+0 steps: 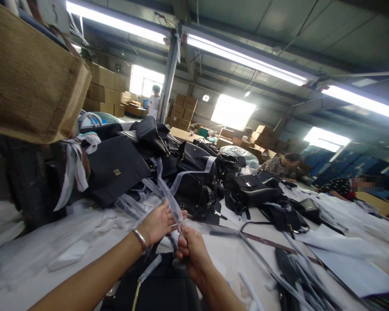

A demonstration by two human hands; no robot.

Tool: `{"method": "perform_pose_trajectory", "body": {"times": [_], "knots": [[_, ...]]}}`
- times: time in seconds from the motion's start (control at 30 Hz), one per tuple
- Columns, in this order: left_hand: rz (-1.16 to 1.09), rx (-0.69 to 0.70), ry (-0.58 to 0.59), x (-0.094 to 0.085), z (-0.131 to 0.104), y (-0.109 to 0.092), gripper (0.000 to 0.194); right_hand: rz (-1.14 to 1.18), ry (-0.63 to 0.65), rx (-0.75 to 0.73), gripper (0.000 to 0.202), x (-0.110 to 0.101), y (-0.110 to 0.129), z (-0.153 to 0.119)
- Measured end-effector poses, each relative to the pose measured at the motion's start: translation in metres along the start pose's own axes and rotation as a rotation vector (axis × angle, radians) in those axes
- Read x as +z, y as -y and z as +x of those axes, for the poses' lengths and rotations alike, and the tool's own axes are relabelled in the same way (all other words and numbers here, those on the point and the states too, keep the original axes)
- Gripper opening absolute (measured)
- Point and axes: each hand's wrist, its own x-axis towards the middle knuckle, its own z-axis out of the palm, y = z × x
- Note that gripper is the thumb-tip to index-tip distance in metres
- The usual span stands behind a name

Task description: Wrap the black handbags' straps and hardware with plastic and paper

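Note:
A long clear plastic strip (169, 196) runs down from the pile of black bags to my hands. Its lower end is pinched between the thumb and fingers of my right hand (194, 252). My left hand (157, 222) lies palm up with its fingers stretched out, and the strip passes by its fingertips; whether they touch is hard to tell. Below both hands is a black bag (162, 287), partly hidden by my forearms. On it shows a gold-coloured metal piece (136, 296) whose upper end has a clear plastic wrap (150, 268).
Black bags (194, 190) are heaped across the table ahead, a flap bag (116, 170) at left. White wrapping sheets (94, 242) cover the left side. Loose straps (266, 259) lie at right. A brown woven bag (32, 73) juts in at upper left. Other people sit far right.

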Motion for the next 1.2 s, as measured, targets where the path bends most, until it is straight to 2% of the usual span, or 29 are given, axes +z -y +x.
{"method": "perform_pose_trajectory", "body": {"times": [0.07,0.2,0.37,0.47,0.57,0.63,0.77,0.87,0.97,1.2], "knots": [[-0.043,-0.012,-0.045,-0.001,0.014,-0.009,0.05,-0.004,-0.004,0.01,0.054,-0.001,-0.001,-0.002],[-0.116,0.067,-0.14,0.007,0.029,-0.002,0.028,-0.025,-0.011,0.0,0.052,-0.001,-0.005,-0.004],[-0.123,0.175,-0.185,0.023,0.01,0.02,0.016,-0.063,0.02,-0.05,0.051,0.007,0.001,0.001],[-0.107,0.206,-0.199,0.029,-0.005,0.02,0.018,-0.144,0.04,-0.107,0.049,0.012,0.007,0.002],[-0.069,0.255,-0.174,0.033,-0.009,0.006,0.016,-0.325,0.095,-0.253,0.042,0.01,0.011,-0.003],[-0.04,0.296,-0.139,0.035,-0.007,-0.008,0.014,-0.502,0.134,-0.367,0.033,0.002,0.01,-0.009],[0.003,0.337,-0.054,0.039,-0.002,-0.025,0.014,-0.84,0.102,-0.435,0.012,-0.024,0.005,-0.016],[0.019,0.345,0.002,0.041,-0.001,-0.026,0.016,-1.065,-0.01,-0.499,0.016,-0.035,0.003,-0.013],[0.035,0.363,0.026,0.042,-0.001,-0.021,0.017,-1.272,-0.067,-0.528,0.019,-0.035,0.001,-0.009],[0.118,0.414,0.025,0.042,0.004,-0.022,0.016,-1.343,-0.089,-0.462,0.018,-0.045,-0.01,-0.004]]}}
